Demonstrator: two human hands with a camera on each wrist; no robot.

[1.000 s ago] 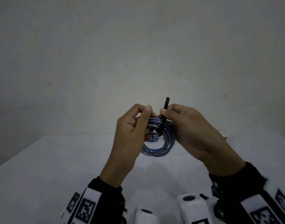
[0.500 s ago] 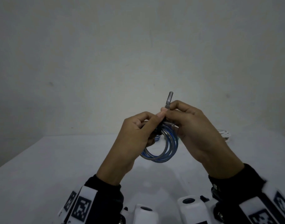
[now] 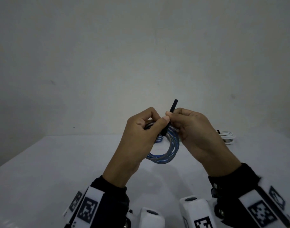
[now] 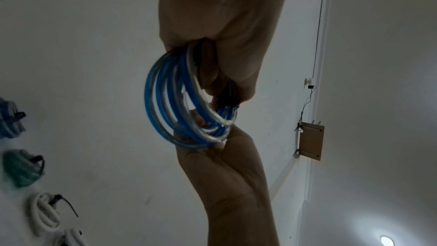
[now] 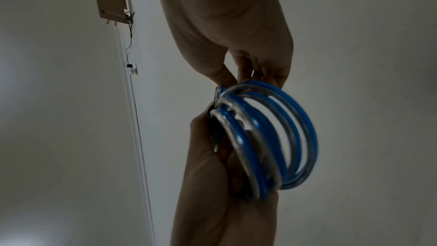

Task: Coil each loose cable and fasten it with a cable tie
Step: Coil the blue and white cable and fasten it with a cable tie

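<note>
We held the blue cable coil (image 3: 167, 153) up in the air between our two hands, above the bench (image 3: 58, 162) — our left hand (image 3: 141, 137) curled round its top. Our right hand (image 3: 195, 132) pinched the black tie (image 3: 173, 106) right there, touching the left thumb. The tie's long end pointed up and away from us — we think the right hand was best placed to pull it.

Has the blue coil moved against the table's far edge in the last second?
No. The blue coil hangs at the same spot below the table's far edge; the hands only regripped it.

no readable text; wrist bands (image 3: 89, 206) carry only square markers
</note>
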